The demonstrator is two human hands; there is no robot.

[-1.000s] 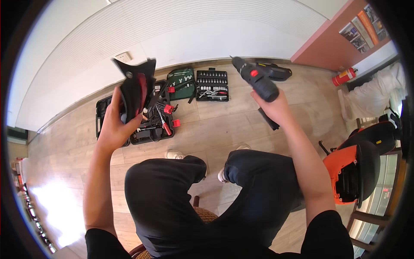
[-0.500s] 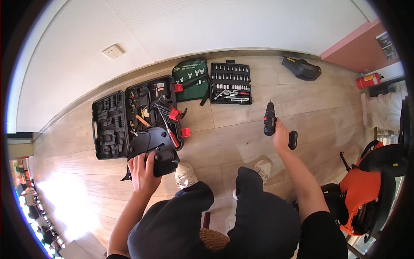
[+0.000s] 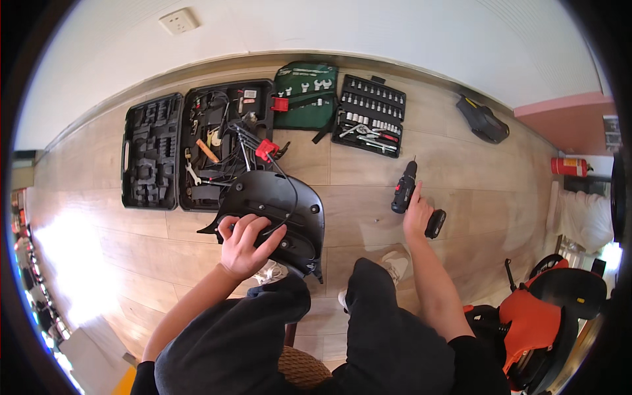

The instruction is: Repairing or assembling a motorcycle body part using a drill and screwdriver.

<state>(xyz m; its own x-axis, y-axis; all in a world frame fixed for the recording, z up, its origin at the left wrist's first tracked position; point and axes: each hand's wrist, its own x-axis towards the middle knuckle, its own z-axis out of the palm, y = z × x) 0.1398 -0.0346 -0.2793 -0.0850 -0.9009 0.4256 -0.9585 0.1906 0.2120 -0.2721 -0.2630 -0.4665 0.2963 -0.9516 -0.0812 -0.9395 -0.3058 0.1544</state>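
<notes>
My left hand (image 3: 247, 249) grips a curved black plastic panel (image 3: 301, 204) with round fittings and a cable running over it; the panel lies low in front of my left knee, overlapping the open tool case (image 3: 148, 151) full of loose tools. My right hand (image 3: 416, 217) is wrapped round the handle of a black cordless drill (image 3: 401, 191), index finger along its body, battery below, bit pointing away from me. Beyond them lie a green wrench pouch (image 3: 304, 108) and an open socket set (image 3: 368, 115).
A long dark object (image 3: 484, 122) lies near the wall at back right. A red fire extinguisher (image 3: 567, 166) is farther right. An orange-and-black machine (image 3: 530, 316) stands by my right arm. A wall socket (image 3: 178, 21) is above. My knees and shoes fill the lower middle.
Both hands have come down from their raised position. The black panel has turned over and now rests low by the tool case. The drill has moved lower and stays in my right hand.
</notes>
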